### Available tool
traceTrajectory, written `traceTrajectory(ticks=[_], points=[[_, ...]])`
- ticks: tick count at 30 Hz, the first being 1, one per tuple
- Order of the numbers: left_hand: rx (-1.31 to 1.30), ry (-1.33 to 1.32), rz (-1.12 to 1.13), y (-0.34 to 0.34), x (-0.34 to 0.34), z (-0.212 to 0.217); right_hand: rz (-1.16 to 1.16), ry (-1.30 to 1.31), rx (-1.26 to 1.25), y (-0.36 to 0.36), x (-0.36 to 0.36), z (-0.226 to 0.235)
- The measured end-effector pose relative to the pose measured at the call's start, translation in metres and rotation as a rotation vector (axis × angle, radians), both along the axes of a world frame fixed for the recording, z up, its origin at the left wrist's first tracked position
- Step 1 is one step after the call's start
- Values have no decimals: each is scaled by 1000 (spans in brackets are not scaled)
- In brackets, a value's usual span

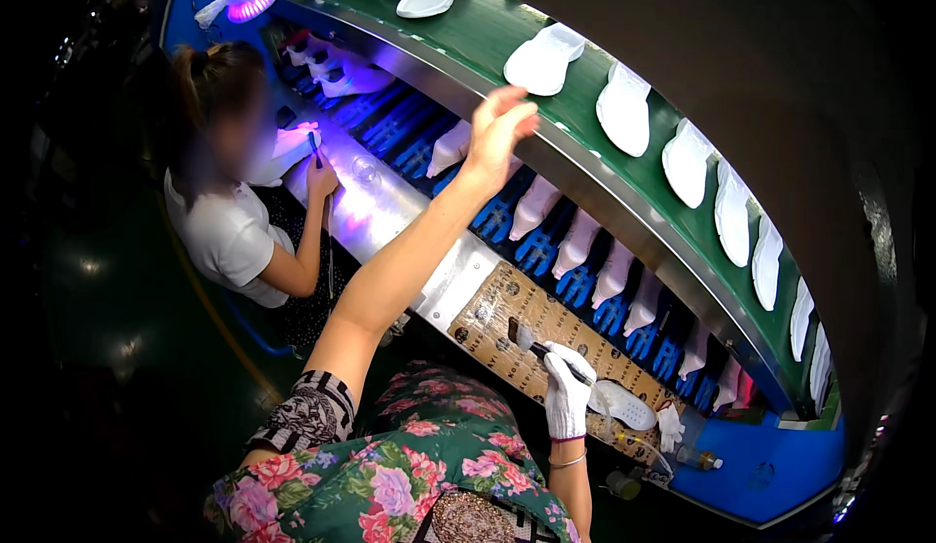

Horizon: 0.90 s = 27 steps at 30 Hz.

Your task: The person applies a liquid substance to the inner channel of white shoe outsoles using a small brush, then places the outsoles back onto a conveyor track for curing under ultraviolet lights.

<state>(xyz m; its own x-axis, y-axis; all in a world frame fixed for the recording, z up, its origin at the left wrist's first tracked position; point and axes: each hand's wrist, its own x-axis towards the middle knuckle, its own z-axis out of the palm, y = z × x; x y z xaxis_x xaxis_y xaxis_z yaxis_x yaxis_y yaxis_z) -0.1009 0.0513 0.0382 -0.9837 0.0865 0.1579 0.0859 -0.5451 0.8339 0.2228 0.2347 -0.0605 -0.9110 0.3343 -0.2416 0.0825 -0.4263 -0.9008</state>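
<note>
My bare left hand (500, 135) reaches forward to the edge of the upper green conveyor. Its fingers are bent and a little apart, slightly blurred, with nothing seen in them. Just beyond its fingertips lies a white shoe sole (544, 59); whether they touch it I cannot tell. My right hand (567, 387), in a white knit glove, is closed round a brush (526, 338) with a dark handle, bristles pointing to the upper left. Below it a white sole (624, 406) rests on the cardboard-covered bench (517, 314), partly beside the glove.
More white soles (623, 109) line the curved green conveyor (468, 26). Beneath it, pale shoe uppers on lasts (577, 243) stand on blue holders. To the left, a co-worker (239, 212) sits holding a brush under purple light. A bottle (697, 458) lies by the bench's right end.
</note>
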Motion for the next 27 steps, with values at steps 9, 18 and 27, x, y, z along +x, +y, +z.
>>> traceTrajectory(ticks=[9, 18, 27], points=[[-1309, 427, 377, 2, -95, 28, -29, -84, 37, -15, -1, -9], [-1242, 471, 620, -48, -184, 24, -80, -118, 40, -9, 3, -15], [-1578, 247, 766, -171, -146, 32, -60, -171, 26, -7, 4, -18]])
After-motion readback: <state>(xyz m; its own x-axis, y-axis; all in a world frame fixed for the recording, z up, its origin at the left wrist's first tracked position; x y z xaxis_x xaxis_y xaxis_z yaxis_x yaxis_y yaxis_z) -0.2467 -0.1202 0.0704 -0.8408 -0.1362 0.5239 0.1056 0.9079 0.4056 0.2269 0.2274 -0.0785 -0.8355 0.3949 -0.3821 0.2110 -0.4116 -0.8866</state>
